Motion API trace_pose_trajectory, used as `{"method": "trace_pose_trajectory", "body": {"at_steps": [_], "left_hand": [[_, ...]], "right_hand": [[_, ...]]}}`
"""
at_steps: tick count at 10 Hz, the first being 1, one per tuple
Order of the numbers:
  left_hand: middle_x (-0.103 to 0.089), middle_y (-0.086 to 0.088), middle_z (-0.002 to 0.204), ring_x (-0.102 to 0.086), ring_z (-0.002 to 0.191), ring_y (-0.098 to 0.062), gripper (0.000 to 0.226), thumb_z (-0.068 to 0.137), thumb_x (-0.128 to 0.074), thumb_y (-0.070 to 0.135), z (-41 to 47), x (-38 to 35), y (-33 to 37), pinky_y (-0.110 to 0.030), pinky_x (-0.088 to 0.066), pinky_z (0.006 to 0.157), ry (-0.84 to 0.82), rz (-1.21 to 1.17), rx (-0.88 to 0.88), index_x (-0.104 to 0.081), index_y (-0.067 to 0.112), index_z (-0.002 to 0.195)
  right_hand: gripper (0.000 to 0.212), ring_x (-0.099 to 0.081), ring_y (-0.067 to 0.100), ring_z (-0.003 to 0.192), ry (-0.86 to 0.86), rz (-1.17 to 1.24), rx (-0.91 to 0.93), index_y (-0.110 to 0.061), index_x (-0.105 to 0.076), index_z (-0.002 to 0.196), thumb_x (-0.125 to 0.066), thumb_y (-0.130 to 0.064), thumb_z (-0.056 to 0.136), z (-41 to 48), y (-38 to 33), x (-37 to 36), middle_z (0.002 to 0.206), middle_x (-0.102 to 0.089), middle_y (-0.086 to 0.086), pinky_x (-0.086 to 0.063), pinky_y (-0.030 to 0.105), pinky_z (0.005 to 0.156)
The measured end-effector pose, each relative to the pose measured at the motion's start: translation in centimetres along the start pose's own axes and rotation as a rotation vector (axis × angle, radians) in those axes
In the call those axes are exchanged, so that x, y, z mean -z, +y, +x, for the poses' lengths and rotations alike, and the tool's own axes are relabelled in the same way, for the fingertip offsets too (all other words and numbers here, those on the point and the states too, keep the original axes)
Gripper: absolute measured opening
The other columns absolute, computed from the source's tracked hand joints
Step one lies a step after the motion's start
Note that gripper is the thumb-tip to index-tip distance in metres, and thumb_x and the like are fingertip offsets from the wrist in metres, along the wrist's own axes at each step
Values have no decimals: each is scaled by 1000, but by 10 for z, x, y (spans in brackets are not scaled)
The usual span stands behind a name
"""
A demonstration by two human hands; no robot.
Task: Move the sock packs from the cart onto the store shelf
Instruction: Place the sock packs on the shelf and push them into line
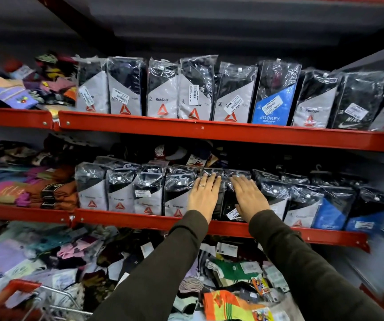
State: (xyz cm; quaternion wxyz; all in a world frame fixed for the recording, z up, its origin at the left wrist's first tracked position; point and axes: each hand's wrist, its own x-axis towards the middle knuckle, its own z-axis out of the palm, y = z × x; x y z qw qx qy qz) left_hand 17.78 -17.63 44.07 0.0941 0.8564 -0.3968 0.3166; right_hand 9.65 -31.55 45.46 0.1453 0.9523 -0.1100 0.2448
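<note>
A row of plastic-wrapped sock packs (pixel 149 193) stands upright on the middle red store shelf (pixel 128 218). My left hand (pixel 203 194) lies flat with fingers spread against one black pack, a ring on one finger. Beside it, my right hand (pixel 248 196) presses flat on the neighbouring black pack (pixel 229 206) with a white price label. Neither hand grips anything. Both arms wear dark olive sleeves. The cart (pixel 22 295), red-handled with a wire basket, shows at the bottom left corner.
An upper red shelf (pixel 209 132) carries another row of sock packs (pixel 269 96), grey, blue and black. Loose colourful socks (pixel 12 91) pile at the left of both shelves. A jumbled heap of socks (pixel 232 272) fills the bottom level. A grey side panel (pixel 380 177) stands right.
</note>
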Motion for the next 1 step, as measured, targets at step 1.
{"method": "trace_pose_trajectory", "body": {"at_steps": [1], "left_hand": [[-12, -10, 168, -7, 156, -30, 92, 90, -65, 0, -7, 15, -5, -42, -8, 126, 28, -12, 31, -7, 13, 159]], "right_hand": [[84, -7, 26, 154, 65, 12, -41, -10, -8, 157, -60, -24, 93, -6, 2, 12, 165, -15, 9, -5, 40, 126]]}}
